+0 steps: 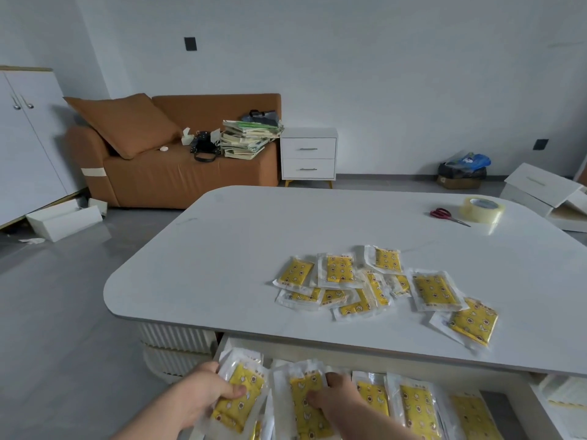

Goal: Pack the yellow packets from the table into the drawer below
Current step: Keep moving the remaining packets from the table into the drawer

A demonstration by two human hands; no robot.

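Several yellow packets in clear wrappers lie in a loose heap on the white table, right of its middle. Below the table's front edge the drawer stands pulled out, with more yellow packets laid in a row inside it. My left hand grips a yellow packet at the drawer's left end, thumb on top. My right hand pinches the neighbouring packet in the drawer, thumb on its face.
Red scissors and a roll of clear tape sit at the table's far right. Beyond stand a brown sofa, a white nightstand and a white cabinet. White boxes lie on the floor.
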